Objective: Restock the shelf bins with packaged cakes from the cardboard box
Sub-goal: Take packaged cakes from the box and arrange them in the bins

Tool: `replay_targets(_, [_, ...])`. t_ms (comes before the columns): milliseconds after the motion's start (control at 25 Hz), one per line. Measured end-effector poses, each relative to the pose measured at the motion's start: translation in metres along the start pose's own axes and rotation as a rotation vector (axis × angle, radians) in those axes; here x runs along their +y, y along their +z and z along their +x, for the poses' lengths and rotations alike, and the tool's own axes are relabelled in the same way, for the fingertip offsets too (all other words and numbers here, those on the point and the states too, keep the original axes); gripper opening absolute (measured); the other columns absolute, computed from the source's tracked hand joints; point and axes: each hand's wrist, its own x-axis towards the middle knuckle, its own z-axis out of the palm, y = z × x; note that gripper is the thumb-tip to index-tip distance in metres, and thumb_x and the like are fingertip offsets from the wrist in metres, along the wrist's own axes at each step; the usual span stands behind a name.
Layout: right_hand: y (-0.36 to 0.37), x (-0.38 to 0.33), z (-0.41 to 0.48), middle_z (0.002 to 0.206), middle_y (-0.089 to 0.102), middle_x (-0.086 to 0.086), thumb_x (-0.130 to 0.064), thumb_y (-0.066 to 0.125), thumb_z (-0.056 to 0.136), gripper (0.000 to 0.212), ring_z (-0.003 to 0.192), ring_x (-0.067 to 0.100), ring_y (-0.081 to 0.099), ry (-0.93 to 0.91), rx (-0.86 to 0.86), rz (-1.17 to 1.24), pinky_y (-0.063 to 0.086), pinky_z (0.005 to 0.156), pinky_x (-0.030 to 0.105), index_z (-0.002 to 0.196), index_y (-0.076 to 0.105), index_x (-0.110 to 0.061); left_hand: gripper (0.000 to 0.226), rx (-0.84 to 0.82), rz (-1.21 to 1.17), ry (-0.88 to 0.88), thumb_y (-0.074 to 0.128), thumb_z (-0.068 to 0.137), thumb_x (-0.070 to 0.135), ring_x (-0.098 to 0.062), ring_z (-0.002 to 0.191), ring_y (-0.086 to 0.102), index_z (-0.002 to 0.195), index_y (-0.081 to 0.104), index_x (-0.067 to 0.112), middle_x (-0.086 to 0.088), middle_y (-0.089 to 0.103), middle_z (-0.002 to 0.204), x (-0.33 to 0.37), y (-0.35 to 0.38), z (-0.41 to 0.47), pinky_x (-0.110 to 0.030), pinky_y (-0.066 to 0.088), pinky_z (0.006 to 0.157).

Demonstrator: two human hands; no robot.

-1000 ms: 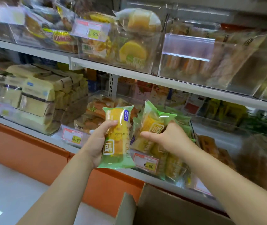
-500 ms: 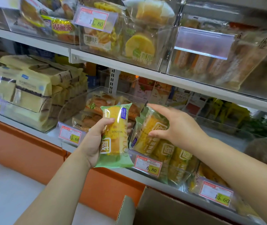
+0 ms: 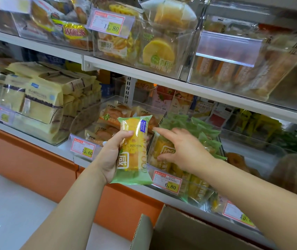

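My left hand (image 3: 110, 156) grips a green-wrapped yellow cake pack (image 3: 135, 152) upright in front of the lower shelf. Just to its right stands a clear bin (image 3: 196, 191) with a 6.80 price tag (image 3: 167, 182), filled with several matching green cake packs (image 3: 207, 138). My right hand (image 3: 184, 148) reaches over the bin's front with its fingers spread. The index finger points left and the thumb touches the front pack. It holds nothing. The cardboard box (image 3: 176, 231) shows its open flaps at the bottom edge, below my right forearm.
A bin of brown buns (image 3: 111, 114) sits behind the held pack, and pale yellow cake packs (image 3: 41, 103) fill the bin further left. Clear bins of other pastries line the upper shelf (image 3: 140, 73). An orange base panel (image 3: 35, 159) runs under the lower shelf.
My right hand has let go of the green pack it was pushing into the bin and spread its fingers. My left hand with its pack has stayed roughly where it was.
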Motion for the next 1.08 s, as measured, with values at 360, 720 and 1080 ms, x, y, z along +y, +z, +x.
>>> replay_targets(360, [-0.009,0.001,-0.011,0.136,0.052,-0.007,-0.053,0.064,0.083,0.072,0.128,0.018,0.042,-0.014,0.130,0.018,0.033,0.106,0.034,0.146,0.030,-0.047,0.059,0.011,0.114,-0.039,0.069,0.074,0.036,-0.034,0.103,0.063,0.126,0.064,0.008,-0.020,0.064,0.128,0.001,-0.002,0.003,-0.048,0.054,0.087])
replay_targets(720, [0.019,0.004,-0.004,0.114,0.064,-0.005,-0.050,0.067,0.082,0.064,0.117,0.024,0.049,-0.058,0.170,-0.102,0.036,0.100,0.044,0.141,0.043,-0.041,0.035,0.016,0.411,0.118,0.070,0.081,0.023,-0.023,0.090,0.072,0.115,0.061,0.019,-0.007,0.075,0.103,-0.002,0.001,0.004,-0.038,0.060,0.077])
replay_targets(1080, [0.007,-0.001,-0.002,0.135,0.054,-0.002,-0.062,0.057,0.084,0.066,0.135,0.022,0.033,-0.010,-0.051,-0.163,0.027,0.110,0.042,0.143,0.037,-0.040,0.046,0.036,0.631,0.173,0.079,0.070,0.042,-0.016,0.092,0.073,0.112,0.061,0.035,0.005,0.075,0.102,0.002,0.004,-0.001,-0.043,0.059,0.083])
